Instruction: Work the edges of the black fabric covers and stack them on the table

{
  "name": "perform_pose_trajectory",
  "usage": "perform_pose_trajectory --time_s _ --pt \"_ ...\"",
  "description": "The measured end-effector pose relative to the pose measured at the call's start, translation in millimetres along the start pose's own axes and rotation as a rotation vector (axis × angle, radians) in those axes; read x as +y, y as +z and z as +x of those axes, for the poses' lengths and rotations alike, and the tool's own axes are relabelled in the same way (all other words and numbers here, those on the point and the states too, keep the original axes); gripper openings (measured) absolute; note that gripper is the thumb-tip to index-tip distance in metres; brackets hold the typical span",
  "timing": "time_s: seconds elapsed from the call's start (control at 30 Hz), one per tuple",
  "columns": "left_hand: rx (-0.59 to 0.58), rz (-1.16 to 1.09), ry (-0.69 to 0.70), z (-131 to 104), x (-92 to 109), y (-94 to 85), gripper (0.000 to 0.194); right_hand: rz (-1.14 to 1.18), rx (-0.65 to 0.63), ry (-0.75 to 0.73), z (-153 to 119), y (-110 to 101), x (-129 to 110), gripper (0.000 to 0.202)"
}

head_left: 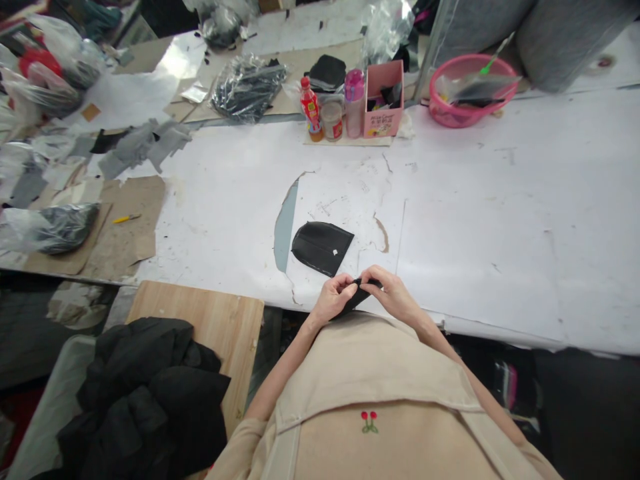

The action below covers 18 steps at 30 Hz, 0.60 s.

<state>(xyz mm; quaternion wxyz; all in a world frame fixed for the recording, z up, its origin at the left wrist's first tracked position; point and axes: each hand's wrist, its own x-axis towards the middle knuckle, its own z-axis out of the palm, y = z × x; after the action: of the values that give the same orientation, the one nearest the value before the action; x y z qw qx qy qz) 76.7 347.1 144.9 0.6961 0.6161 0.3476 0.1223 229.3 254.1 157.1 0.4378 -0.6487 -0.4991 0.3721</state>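
Close to my apron, at the table's front edge, both hands pinch one piece of black fabric [356, 300]. My left hand [334, 297] is closed on its left side, thumb and fingers pressed together. My right hand [390, 288] is closed on the upper right part, fingertips almost meeting those of the left. Much of the piece is hidden by the hands. Just beyond them a flat black panel [321, 247], rounded at its left end and with a small white mark, lies on the white table covering [475, 220].
A pink basin [473, 117], a pink box [384, 100], a red-capped bottle [311, 110] and a jar [331, 121] stand at the back. A yellow cutter [127, 218] lies on cardboard at left. Black fabric [155, 393] is heaped by a wooden board [210, 310].
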Motion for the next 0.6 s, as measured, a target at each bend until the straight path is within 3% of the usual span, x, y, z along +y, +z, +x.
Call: perform_pose_trajectory --time_s 0.13,0.6 --pt "-0.047 -0.03 -0.022 -2.8 1.8 -0.6 0.027 -0.018 0.031 0.011 -0.2 2.3 -1.9 0.009" --pt "-0.038 0.025 0.034 0.1 -1.9 -7.3 0.03 -0.023 0.066 0.077 -0.1 6.8 -2.1 0.008"
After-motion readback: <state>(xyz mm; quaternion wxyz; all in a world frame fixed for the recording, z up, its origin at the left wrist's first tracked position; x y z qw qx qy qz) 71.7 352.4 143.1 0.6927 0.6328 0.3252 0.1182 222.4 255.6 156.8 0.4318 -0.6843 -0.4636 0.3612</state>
